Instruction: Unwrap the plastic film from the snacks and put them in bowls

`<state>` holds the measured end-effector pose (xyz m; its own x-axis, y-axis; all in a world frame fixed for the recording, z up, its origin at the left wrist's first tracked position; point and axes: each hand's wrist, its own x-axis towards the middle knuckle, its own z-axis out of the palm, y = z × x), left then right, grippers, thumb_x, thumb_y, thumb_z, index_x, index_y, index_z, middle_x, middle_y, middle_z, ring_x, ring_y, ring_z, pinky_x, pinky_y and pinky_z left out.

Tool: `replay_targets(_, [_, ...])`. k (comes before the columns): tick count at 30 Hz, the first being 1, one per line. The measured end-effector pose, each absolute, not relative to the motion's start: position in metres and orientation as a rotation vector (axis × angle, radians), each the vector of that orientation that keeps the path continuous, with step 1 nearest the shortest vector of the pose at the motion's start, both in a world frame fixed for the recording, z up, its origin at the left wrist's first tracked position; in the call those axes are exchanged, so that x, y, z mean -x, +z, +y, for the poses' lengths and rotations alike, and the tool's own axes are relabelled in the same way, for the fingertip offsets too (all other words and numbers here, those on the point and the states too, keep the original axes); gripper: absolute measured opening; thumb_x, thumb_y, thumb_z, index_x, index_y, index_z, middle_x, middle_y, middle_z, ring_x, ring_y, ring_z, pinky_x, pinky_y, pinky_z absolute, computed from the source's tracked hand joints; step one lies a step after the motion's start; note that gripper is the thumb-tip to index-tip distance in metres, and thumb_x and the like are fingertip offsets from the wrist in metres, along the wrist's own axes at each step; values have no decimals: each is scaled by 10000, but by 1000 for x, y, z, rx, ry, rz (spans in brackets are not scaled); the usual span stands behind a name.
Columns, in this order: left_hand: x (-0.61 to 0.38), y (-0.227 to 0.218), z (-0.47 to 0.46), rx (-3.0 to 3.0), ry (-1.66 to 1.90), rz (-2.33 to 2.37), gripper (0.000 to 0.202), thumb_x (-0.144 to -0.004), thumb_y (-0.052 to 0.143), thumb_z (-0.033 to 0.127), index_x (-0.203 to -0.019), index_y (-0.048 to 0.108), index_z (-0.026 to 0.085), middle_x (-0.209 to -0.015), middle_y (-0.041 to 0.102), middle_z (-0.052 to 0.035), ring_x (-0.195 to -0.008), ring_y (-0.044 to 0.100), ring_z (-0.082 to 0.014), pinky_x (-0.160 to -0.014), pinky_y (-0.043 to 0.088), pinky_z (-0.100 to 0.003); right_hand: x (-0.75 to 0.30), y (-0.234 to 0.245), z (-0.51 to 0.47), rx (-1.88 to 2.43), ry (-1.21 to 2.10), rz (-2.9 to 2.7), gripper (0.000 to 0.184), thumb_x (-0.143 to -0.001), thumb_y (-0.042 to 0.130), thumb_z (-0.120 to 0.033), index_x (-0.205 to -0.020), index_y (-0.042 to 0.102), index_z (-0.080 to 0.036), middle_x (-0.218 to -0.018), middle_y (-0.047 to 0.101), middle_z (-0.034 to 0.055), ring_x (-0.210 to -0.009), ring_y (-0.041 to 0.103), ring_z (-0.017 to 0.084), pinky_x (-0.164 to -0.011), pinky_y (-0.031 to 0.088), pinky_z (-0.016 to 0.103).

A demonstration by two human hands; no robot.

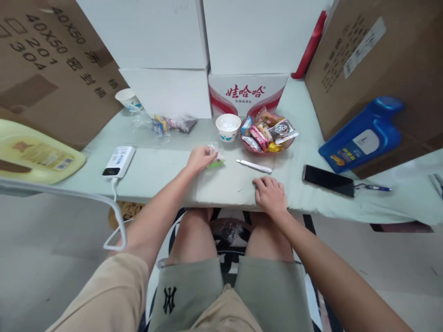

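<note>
My left hand (pixel 200 159) is closed on a small clear plastic wrapper (pixel 217 161) with a green part, just above the table. My right hand (pixel 271 196) rests on the table near its front edge, fingers loosely bent and slightly apart, with nothing visible in it. Between and beyond the hands lies a slim white tool (pixel 254 166), like a craft knife. Behind it stand a white paper cup (pixel 228 127) with a blue pattern and a reddish bowl (pixel 248 148) heaped with wrapped snacks (pixel 265 131).
Opened wrappers (pixel 173 123) and another paper cup (pixel 128 99) lie at back left. A white power bank (pixel 119 162) with a cable and a yellow bottle (pixel 38 152) are left. On the right are a phone (pixel 328 180), a pen (pixel 375 187) and a blue bottle (pixel 362 136). Cartons (pixel 247 94) wall the back.
</note>
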<state>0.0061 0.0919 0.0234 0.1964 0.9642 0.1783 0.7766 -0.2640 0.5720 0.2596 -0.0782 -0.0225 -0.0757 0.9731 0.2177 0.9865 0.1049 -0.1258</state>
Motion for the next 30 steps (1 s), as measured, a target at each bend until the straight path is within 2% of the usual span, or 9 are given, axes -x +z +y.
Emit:
replay_targets(3, [0, 15, 55, -2016, 870, 1695, 315, -844, 567, 455, -642, 589, 214, -625, 627, -16, -718, 623, -200, -718, 491, -299, -261, -22, -79, 1953, -60, -2139, 327, -914, 517, -212, -1194, 682, -247, -1178, 655, 108, -1086, 504, 267, -851, 324, 387])
replay_targets(6, [7, 12, 45, -2040, 913, 1802, 198, -800, 640, 387, -896, 673, 218, -1014, 718, -81, -1016, 641, -260, -928, 487, -358, -261, -19, -79, 1980, -24, -2142, 330, -916, 511, -216, -1199, 677, -246, -1187, 651, 107, -1091, 502, 271, -856, 318, 391])
replay_targets(9, [13, 12, 53, -1962, 814, 1974, 347, -744, 709, 386, -1042, 662, 214, -1263, 639, -141, -1250, 538, -337, -1039, 425, -435, -260, -17, -80, 1994, -3, -2132, 340, -922, 499, -224, -1212, 673, -249, -1196, 648, 102, -1096, 505, 274, -865, 319, 392])
replay_targets(13, [9, 8, 53, -1843, 722, 1854, 235, -786, 673, 431, -828, 606, 210, -862, 654, -77, -916, 625, -260, -841, 480, -361, -261, -22, -81, 1955, 24, -2064, 341, -915, 486, -214, -1194, 682, -233, -1172, 651, 107, -1072, 517, 279, -867, 340, 395])
replay_targets(16, [-7, 1, 33, -1763, 968, 1659, 283, -788, 680, 438, -937, 565, 226, -763, 600, 5, -718, 564, -172, -697, 449, -286, -267, -28, -79, 1893, 47, -1920, 337, -893, 500, -231, -1174, 679, -187, -1183, 638, 140, -1080, 523, 293, -908, 372, 404])
replay_targets(19, [-27, -10, 10, -1603, 1106, 1524, 367, -798, 681, 467, -1027, 514, 234, -791, 594, 17, -697, 551, -149, -665, 442, -261, -274, -26, -71, 1810, 136, -1797, 361, -885, 464, -222, -1184, 649, -139, -1156, 640, 165, -1082, 543, 295, -944, 406, 402])
replay_targets(24, [-45, -17, -6, -1587, 1104, 1621, 260, -941, 517, 491, -1051, 523, 256, -735, 566, 16, -682, 562, -165, -663, 437, -277, -274, -8, -41, 1744, 201, -1903, 418, -861, 376, -93, -1171, 648, -158, -1145, 663, 145, -1090, 560, 284, -947, 415, 385])
replay_targets(27, [-49, -15, -8, -1653, 1036, 1728, 218, -956, 518, 454, -1035, 535, 252, -672, 549, 26, -655, 559, -178, -664, 418, -296, -270, -1, -22, 1908, 134, -1987, 412, -889, 451, -144, -1263, 620, -116, -1243, 638, 189, -1127, 545, 314, -952, 408, 414])
replay_targets(30, [-50, -13, -9, -1657, 1014, 1753, 210, -962, 514, 445, -1025, 540, 246, -648, 542, 31, -645, 561, -183, -657, 404, -298, -269, -1, -17, 2085, 149, -1996, 317, -943, 441, -195, -1151, 663, -104, -1181, 650, 216, -1091, 562, 326, -925, 419, 434])
